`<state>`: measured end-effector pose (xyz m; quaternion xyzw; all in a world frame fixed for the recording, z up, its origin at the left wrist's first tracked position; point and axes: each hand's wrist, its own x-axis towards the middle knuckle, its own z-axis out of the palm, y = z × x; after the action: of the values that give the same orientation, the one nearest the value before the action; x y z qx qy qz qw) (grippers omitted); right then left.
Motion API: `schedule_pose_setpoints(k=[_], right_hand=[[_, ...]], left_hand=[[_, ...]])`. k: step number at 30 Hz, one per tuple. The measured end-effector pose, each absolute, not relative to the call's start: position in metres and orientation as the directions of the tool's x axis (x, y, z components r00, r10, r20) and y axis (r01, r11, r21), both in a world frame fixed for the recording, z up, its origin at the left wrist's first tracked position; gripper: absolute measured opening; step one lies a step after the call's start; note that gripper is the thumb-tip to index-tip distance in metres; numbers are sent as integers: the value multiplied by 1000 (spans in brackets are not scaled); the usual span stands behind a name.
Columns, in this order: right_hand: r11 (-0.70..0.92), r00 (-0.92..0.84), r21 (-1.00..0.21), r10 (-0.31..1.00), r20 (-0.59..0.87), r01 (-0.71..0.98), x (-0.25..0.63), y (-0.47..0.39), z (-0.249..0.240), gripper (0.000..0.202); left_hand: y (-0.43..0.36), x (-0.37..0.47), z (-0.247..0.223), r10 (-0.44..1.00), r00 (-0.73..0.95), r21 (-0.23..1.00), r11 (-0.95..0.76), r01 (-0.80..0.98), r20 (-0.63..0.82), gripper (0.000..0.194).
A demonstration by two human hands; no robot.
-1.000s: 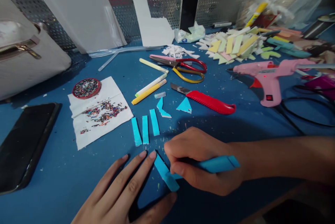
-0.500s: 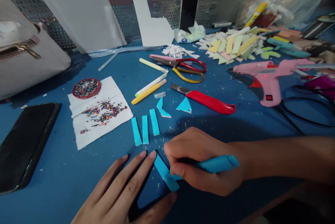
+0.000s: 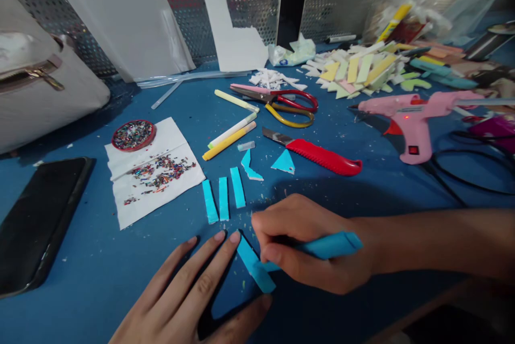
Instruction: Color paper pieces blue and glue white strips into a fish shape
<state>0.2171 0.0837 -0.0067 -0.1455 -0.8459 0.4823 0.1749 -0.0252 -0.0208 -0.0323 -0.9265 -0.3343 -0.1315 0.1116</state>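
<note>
My right hand (image 3: 306, 242) is closed round a blue marker (image 3: 332, 245), its tip end on a blue strip (image 3: 263, 277) that lies slanted on the table. My left hand (image 3: 193, 290) lies with fingers spread; its index fingertip touches the strip's upper end and its thumb the lower end. Just beyond the fingers are three more blue strips (image 3: 223, 199) side by side. Farther back lie a bent blue scrap (image 3: 250, 166) and a blue triangular piece (image 3: 284, 162).
A red cutter (image 3: 324, 157), scissors (image 3: 292, 105) and pens (image 3: 229, 140) lie ahead. The pink glue gun (image 3: 414, 118) and its cable are at right. Beads on white paper (image 3: 132, 215) and a black phone (image 3: 40, 220) sit left. Behind stands another phone (image 3: 291, 11).
My right hand and the blue marker have shifted slightly up and left along the strip. My left hand has stayed in place.
</note>
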Motion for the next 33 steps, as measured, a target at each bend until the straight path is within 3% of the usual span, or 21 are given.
schedule_pose_setpoints(k=[16,33], right_hand=[[456,-913,-889,378,153,40,218,85,-9,23],[415,-890,-909,428,154,42,218,86,-11,19]], left_hand=[[-21,-27,-31,570,767,-133,-770,624,296,52],[-22,-26,-34,585,748,-115,-759,641,315,49]])
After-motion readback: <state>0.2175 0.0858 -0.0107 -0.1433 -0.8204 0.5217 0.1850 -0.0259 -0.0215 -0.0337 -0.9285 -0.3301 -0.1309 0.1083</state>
